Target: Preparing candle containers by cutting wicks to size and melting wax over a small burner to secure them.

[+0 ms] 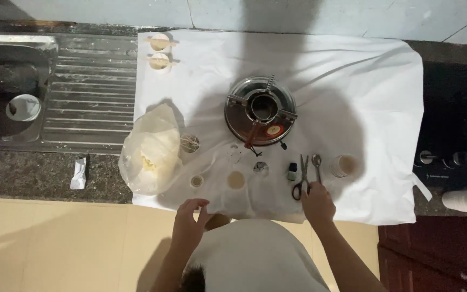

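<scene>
The right hand (318,204) reaches onto the white cloth (374,108) at the near edge of the counter (28,176), its fingertips on the handles of a pair of scissors (300,181). The fingers curl loosely over the loops; whether they pass through them cannot be told, so the grip reads as touching rather than clenched. The scissors lie with blades pointing away from the person, just beside a metal spoon (317,165) on their right and a small dark bottle (292,172) on their left.

The left hand (190,219) hovers at the cloth's near edge, fingers spread and bent, its grip released and holding nothing. Nearest to it are a small round cap (197,181) and a pale round disc (236,180).

Further out, a round metal burner (260,111) with a red label on its near side stands mid-cloth. A stack of paper cups (344,166) lies right of the spoon. A translucent plastic bag (149,151) with pale yellow contents sits at the cloth's left edge, a small cup of thin sticks (189,143) touching it. Two small white cups (159,51) with sticks across them stand at the far left corner. A crumpled white wrapper (79,173) lies on the bare counter, near the steel sink (12,86).
</scene>
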